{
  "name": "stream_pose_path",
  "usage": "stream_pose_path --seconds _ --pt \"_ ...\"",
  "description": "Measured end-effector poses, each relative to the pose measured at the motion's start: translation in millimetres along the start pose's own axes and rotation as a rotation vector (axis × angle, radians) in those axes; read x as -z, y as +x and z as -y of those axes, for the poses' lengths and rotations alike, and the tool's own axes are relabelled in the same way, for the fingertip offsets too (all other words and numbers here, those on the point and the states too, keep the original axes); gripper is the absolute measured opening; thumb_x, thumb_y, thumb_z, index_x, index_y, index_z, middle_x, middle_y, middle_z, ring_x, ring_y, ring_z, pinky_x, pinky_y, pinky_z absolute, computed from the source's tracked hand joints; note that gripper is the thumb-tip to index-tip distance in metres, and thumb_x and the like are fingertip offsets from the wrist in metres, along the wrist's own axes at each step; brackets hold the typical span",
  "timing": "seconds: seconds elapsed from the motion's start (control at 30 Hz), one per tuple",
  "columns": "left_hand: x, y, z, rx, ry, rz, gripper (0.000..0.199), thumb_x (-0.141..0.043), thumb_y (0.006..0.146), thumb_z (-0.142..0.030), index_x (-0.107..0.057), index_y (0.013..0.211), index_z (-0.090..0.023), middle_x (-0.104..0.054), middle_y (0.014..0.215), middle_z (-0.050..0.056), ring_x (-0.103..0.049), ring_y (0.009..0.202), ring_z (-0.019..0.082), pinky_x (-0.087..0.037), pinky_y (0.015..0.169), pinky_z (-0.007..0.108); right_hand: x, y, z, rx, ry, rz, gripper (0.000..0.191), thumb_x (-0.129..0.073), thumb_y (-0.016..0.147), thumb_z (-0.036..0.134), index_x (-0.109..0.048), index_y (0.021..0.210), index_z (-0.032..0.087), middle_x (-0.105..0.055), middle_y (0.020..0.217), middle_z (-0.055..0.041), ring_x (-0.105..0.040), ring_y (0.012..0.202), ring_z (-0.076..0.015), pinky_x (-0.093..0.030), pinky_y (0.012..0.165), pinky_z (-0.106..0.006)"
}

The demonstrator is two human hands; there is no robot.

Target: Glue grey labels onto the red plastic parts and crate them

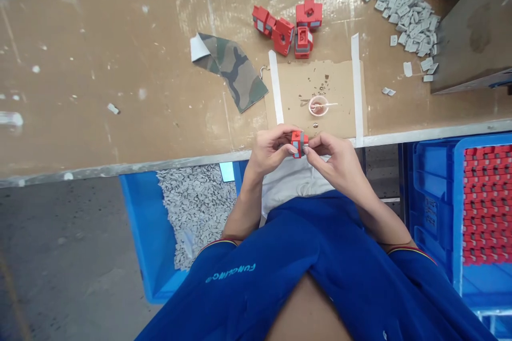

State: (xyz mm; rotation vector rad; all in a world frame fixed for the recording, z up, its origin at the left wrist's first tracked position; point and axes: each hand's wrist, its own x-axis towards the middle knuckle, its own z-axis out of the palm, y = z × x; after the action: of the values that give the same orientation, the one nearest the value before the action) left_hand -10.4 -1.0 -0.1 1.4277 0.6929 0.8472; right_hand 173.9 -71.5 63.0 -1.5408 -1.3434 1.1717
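A small red plastic block [300,144] with grey inserts sits between my left hand [271,149] and my right hand [332,162], just past the near table edge. The fingertips of both hands pinch it from either side. Beyond them lies a cardboard pad [316,85] between white tape strips, holding a small cup [319,106] with a thin stick and brownish liquid. Several similar red blocks [288,29] stand together beyond the pad. A heap of small grey pieces [412,24] lies on the table [100,64] to the far right.
A camouflage fabric sheet [232,69] lies left of the pad. A blue crate [148,224] of grey pieces sits below the table edge at left, and a blue crate [434,197] with rows of red parts sits at right. A dark box [476,26] stands at the back right.
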Motion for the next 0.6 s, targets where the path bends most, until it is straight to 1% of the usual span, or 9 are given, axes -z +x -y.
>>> stream_pose_path --seconds 0.1,0.2,0.3,0.4,0.5,0.6 --pt "0.9 0.1 0.6 0.003 0.011 -0.002 0.051 -0.081 0.082 -0.06 -0.076 0.112 -0.018 -0.08 0.091 0.006 -0.078 0.076 0.016 -0.06 0.067 0.022 -1.0 2.1 -0.1 0.003 -0.073 -0.003 0.009 -0.063 0.092 0.023 -0.061 0.083 0.021 -0.075 0.079 -0.0018 -0.071 0.071 -0.0172 -0.05 0.067 -0.028" --pt "1.0 0.1 1.9 0.023 0.016 -0.028 0.051 -0.085 0.079 -0.058 -0.077 0.109 -0.018 -0.08 0.09 0.006 -0.077 0.076 0.015 -0.058 0.067 0.021 -3.4 5.0 -5.3 0.021 -0.109 -0.011 0.011 -0.063 0.09 0.021 -0.059 0.08 0.021 -0.072 0.076 -0.0011 -0.067 0.068 -0.0163 -0.047 0.064 -0.027" --pt "0.7 -0.5 2.7 0.02 -0.033 -0.039 0.048 -0.088 0.076 -0.053 -0.078 0.108 -0.019 -0.081 0.094 0.006 -0.077 0.078 0.015 -0.06 0.071 0.022 -5.6 5.2 -11.6 0.067 -0.097 -0.032 0.012 -0.063 0.091 0.02 -0.058 0.08 0.021 -0.071 0.077 -0.0012 -0.067 0.069 -0.0164 -0.049 0.066 -0.028" --pt "0.8 -1.3 1.7 0.01 -0.128 -0.029 0.046 -0.089 0.078 -0.05 -0.077 0.11 -0.02 -0.082 0.1 0.007 -0.079 0.082 0.016 -0.063 0.076 0.024 -4.8 1.6 -13.0 0.162 -0.087 -0.032 0.01 -0.063 0.096 0.021 -0.062 0.086 0.02 -0.073 0.084 -0.0028 -0.07 0.076 -0.0171 -0.054 0.071 -0.029" --pt "1.5 -1.6 -0.3 0.015 -0.211 -0.03 0.048 -0.085 0.081 -0.053 -0.074 0.112 -0.018 -0.082 0.106 0.011 -0.08 0.089 0.02 -0.064 0.08 0.029 -2.7 -2.5 -9.6 0.308 -0.122 -0.082 0.003 -0.065 0.097 0.019 -0.066 0.096 0.021 -0.075 0.094 -0.005 -0.073 0.087 -0.0184 -0.057 0.076 -0.03" --pt "1.9 -1.8 -1.4 0.009 -0.274 -0.031 0.048 -0.08 0.085 -0.057 -0.071 0.113 -0.019 -0.081 0.116 0.014 -0.08 0.095 0.021 -0.064 0.085 0.032 -3.2 -3.6 -6.4 0.42 -0.163 -0.169 0.01 -0.067 0.096 0.015 -0.066 0.103 0.022 -0.075 0.102 -0.0068 -0.074 0.098 -0.0201 -0.059 0.082 -0.032"
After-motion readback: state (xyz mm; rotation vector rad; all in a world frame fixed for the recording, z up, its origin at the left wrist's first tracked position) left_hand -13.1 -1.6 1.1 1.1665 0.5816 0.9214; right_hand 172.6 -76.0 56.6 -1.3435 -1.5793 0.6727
